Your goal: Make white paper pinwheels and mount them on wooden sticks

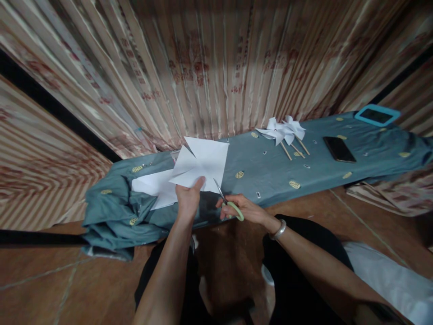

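My left hand pinches the near edge of a white square sheet of paper, thumb on top. Slits run inward from the sheet's left-hand corners toward its middle. My right hand has its fingers in the green handles of a pair of scissors. The scissor blades point up at the sheet's near right part; whether they touch the paper I cannot tell. Under and left of the held sheet lie more white papers on the cloth.
A long narrow surface under a green patterned cloth runs across the view. Several paper pinwheels on sticks lie at its far side. Further right are a black phone and a blue-framed tablet. A pleated curtain hangs behind.
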`<act>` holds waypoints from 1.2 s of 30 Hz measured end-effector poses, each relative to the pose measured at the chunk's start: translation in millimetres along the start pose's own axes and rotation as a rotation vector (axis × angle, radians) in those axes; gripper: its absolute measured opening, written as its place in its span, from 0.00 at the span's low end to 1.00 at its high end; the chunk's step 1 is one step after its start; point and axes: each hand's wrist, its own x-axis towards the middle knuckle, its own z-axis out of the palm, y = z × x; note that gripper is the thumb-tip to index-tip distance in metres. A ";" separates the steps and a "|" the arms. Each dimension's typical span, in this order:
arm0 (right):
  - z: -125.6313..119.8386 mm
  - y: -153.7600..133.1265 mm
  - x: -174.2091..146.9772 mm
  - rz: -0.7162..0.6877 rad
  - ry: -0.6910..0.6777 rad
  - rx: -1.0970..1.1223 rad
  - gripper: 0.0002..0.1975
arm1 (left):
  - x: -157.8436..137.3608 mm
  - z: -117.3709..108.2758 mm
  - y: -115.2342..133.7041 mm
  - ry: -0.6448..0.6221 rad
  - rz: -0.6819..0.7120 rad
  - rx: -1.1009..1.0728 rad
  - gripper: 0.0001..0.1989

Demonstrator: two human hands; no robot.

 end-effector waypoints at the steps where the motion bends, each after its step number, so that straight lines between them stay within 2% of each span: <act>1: 0.3 0.3 0.2 0.004 0.003 0.002 0.29 | -0.1 -0.2 0.2 0.003 -0.005 0.000 0.21; 22: 3.6 14.0 5.7 0.100 0.045 0.184 0.26 | 0.9 -3.5 2.4 0.010 -0.013 0.004 0.17; 29: 4.7 13.3 6.3 0.100 0.071 0.177 0.26 | 0.9 -3.8 1.3 0.016 -0.019 0.006 0.16; 36: 4.1 9.8 5.9 0.056 0.075 0.112 0.26 | -4.2 -3.2 -0.5 -0.035 -0.058 0.016 0.19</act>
